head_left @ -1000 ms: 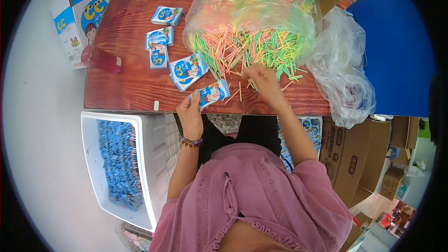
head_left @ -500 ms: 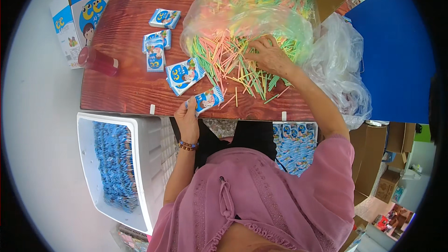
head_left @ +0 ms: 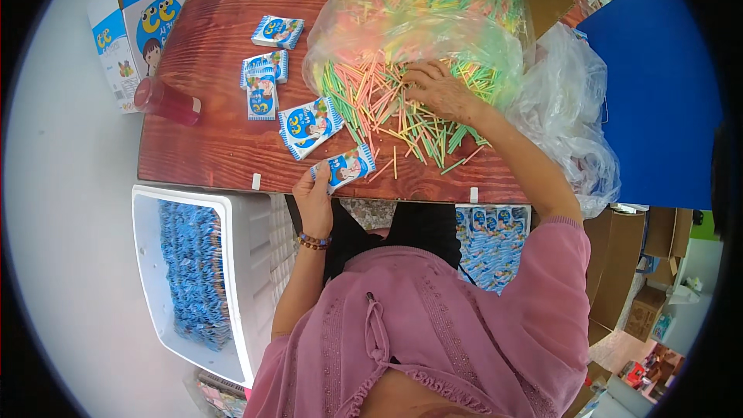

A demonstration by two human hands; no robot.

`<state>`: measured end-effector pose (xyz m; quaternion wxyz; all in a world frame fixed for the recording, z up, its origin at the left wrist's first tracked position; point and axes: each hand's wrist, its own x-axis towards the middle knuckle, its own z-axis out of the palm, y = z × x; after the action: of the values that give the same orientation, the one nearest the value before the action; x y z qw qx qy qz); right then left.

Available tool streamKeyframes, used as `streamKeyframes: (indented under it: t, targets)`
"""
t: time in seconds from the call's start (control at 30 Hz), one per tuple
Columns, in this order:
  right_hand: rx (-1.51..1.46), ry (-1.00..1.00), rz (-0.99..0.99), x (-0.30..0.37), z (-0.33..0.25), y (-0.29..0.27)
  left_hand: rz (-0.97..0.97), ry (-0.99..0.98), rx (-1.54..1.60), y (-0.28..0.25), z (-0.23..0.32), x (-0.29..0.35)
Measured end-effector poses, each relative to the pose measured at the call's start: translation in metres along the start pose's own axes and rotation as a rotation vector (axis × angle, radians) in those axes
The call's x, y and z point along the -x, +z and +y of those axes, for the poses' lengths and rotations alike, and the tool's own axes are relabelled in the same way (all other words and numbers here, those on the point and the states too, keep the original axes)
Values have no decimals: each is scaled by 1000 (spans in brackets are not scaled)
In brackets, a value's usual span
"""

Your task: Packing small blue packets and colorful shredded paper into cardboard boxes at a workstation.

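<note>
While the left hand (head_left: 313,203) pinches a blue-and-white packet (head_left: 348,167) by one end over the wooden table (head_left: 205,159), the right hand (head_left: 445,98), fingers half-curled, touches pastel sticks (head_left: 371,93), any grip hidden; light pressure should spare them.

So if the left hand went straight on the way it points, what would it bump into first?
Likely the overlapping packets on the table, just beyond the held packet in the left hand, though its height above the table is unclear.

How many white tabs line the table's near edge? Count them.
2: one tab left of the left hand, another tab left of the right forearm; more may be hidden.
</note>
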<state>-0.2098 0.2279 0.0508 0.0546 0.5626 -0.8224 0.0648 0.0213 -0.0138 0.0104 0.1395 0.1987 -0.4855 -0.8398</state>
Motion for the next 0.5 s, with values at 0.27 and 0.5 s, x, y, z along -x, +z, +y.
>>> streamKeyframes:
  t: [0.27, 0.5]
  targets:
    - [-224, 129, 85, 0, 2, 1, 28, -17, 41, -5, -2, -1]
    - [-314, 298, 191, 1, 1, 9, 28, -23, 52, -1, -1, -1]
